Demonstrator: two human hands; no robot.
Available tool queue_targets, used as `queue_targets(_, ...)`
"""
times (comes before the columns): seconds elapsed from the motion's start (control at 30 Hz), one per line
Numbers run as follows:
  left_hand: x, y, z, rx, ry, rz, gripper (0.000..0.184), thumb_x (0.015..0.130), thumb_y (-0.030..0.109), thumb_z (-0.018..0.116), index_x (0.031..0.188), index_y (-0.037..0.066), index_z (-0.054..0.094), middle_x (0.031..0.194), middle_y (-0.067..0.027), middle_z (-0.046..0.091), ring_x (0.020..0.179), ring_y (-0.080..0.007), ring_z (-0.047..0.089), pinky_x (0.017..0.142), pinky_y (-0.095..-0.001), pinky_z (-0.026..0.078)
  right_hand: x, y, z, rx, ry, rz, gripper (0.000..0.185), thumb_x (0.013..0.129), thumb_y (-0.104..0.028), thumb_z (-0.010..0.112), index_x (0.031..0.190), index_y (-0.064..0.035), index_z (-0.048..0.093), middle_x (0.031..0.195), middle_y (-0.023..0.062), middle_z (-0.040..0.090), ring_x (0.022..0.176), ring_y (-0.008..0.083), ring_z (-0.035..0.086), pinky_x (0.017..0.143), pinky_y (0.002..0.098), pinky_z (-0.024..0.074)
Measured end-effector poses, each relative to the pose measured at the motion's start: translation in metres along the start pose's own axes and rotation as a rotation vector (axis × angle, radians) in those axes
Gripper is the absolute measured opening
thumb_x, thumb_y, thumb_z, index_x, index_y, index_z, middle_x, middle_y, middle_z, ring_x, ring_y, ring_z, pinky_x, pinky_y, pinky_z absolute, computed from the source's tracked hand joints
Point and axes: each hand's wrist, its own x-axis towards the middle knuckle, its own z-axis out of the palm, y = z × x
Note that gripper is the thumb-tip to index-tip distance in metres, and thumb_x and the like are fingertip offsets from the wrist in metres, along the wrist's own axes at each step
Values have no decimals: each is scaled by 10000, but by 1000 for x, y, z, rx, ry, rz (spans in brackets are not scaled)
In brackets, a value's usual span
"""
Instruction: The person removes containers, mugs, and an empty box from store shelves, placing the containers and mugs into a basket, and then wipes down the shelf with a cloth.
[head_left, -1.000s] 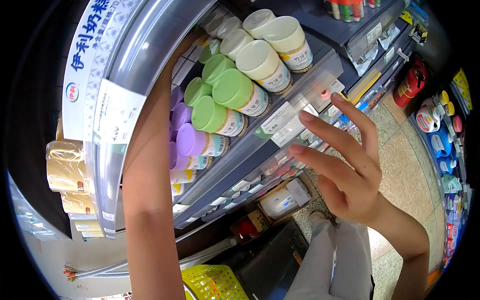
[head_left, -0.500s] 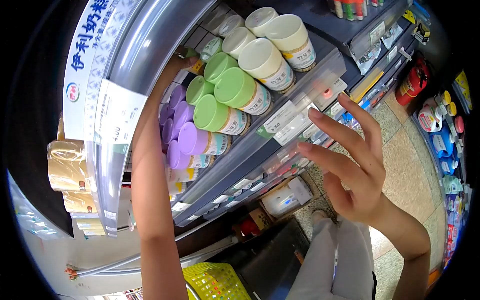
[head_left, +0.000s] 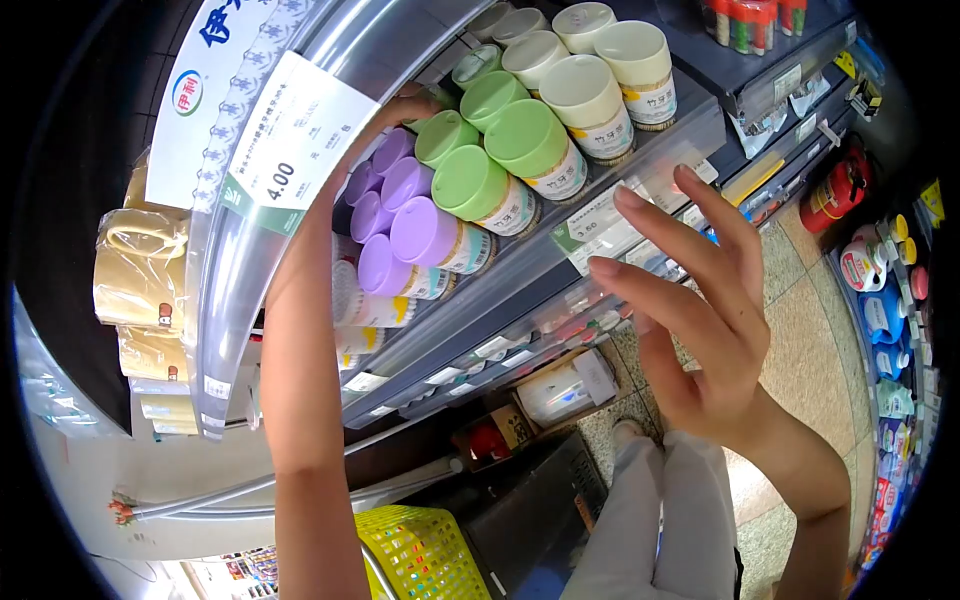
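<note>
My left arm reaches in behind rows of toothpick jars, and my left hand (head_left: 408, 105) is at the back beside the green-lidded jars (head_left: 470, 182). Its fingers are mostly hidden, so its grip does not show. Purple-lidded jars (head_left: 424, 232) stand close to that forearm, and cream-lidded jars (head_left: 582, 92) fill the far side of the shelf. My right hand (head_left: 700, 310) hovers in the air in front of the shelf edge, fingers spread and holding nothing. Behind its fingertips is a price tag (head_left: 590, 228) reading 3.50.
A curved clear shelf front carries a 4.00 price tag (head_left: 285, 140) at upper left. A yellow-green basket (head_left: 415, 550) sits below, near my left forearm. Boxes (head_left: 495, 432) lie under the shelf. Across the tiled aisle are a fire extinguisher (head_left: 838, 190) and blue bottles (head_left: 880, 315).
The view has shifted, so the jars appear farther right and the 4.00 tag is closer. My left hand has moved deeper behind the green-lidded jars. My right hand stays spread.
</note>
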Motion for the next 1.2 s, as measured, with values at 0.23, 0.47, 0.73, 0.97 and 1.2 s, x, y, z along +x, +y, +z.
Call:
queue_targets(0.23,5,1,-2,38,-41,7,348,823,225,777,1108,27,746,1116,-103,730,1058,-191,665,997,-306,478,0,-2,-3,-3,-9,19,494,720,120,568,1153,-66,714,1362,186,615,1327,474,466,1098,545,358)
queue_targets(0.47,10,3,22,189,200,254,405,885,393,738,1135,75,741,1112,-66,715,1061,-173,649,960,-295,468,-1,-3,-4,-3,-23,57,474,736,108,576,1152,-66,722,1361,177,618,1346,459,455,1108,527,354)
queue_targets(0.73,40,4,35,92,114,353,523,827,485,775,1144,75,704,1051,-76,714,990,-164,658,902,-272,473,-2,-8,-9,-35,-72,91,440,765,97,582,1152,-59,724,1386,158,605,1381,434,431,1126,523,325)
queue_targets(0.97,35,17,22,-8,23,279,527,844,487,757,1158,69,692,1074,-86,710,1012,-182,653,919,-289,469,-3,-8,-8,-65,-32,56,550,673,78,536,1162,-75,737,1356,151,630,1326,425,460,1108,498,341)
queue_targets(1.2,21,21,28,26,66,286,528,852,486,747,1168,67,686,1089,-91,704,1024,-190,648,928,-295,464,-5,-9,-10,-61,-49,70,561,663,79,542,1168,-73,733,1369,150,622,1333,428,449,1113,497,326)
